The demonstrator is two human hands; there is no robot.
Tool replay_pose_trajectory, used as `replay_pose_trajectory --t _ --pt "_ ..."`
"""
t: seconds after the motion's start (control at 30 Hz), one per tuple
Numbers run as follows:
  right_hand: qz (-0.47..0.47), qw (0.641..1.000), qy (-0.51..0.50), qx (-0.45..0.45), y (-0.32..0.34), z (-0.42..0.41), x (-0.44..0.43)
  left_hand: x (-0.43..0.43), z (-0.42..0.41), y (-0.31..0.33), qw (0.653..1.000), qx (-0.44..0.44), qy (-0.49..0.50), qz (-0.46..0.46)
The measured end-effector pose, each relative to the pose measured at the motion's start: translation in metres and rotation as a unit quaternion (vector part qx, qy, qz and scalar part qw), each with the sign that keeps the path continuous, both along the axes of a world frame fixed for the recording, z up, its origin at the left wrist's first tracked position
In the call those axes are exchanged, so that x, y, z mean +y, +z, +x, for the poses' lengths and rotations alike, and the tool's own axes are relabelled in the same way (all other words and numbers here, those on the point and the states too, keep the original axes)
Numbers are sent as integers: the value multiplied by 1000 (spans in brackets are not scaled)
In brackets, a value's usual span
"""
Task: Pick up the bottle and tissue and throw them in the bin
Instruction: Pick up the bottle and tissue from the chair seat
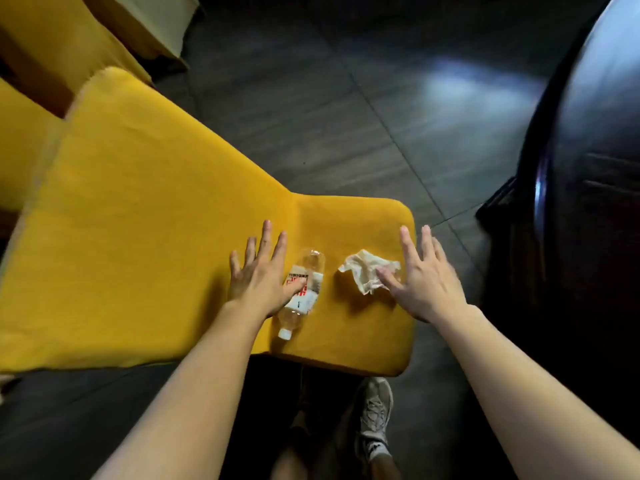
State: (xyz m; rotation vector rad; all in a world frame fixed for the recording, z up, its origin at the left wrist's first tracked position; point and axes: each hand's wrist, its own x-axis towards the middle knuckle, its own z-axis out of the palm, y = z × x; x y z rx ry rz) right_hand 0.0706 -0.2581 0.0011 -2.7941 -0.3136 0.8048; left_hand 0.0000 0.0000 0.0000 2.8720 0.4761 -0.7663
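A clear plastic bottle (306, 289) with a white and red label lies on its side on the yellow cushion (145, 237), its white cap pointing toward me. My left hand (258, 271) hovers just left of it, fingers spread, the thumb over the label. A crumpled white tissue (363, 271) lies to the right of the bottle. Just right of the tissue is my right hand (426, 275), fingers apart, with its thumb touching the tissue's edge. Neither hand holds anything. No bin is in view.
The cushion's front right corner (398, 362) ends near my shoe (375, 417). Dark tiled floor (346, 116) lies beyond it. A dark round table (588, 168) stands at the right. More yellow seating (52, 46) is at the upper left.
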Motion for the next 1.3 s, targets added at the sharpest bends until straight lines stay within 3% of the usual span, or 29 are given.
replay_pose_trajectory --t 0.1,0.23,0.6,0.73,0.97,1.13,1.3 --pt "-5 1000 1 26 -52 4 17 9 2 -50 997 61 26 -43" --pt "-21 998 2 53 -109 3 37 10 -3 -114 972 105 118 -175" --pt "-45 995 16 87 -163 -19 54 1 -24 -168 943 -22 220 -248" --pt "-6 998 -19 53 -166 -42 49 2 -23 -160 923 -32 260 -282" --pt "72 964 -195 164 -125 -30 49 6 -19 -132 887 -45 346 -303" --pt "167 923 -312 150 -78 -50 49 1 -45 -86 817 -95 419 -384" --pt "220 899 -337 172 -12 -94 40 -11 -95 -9 747 -136 474 -446"
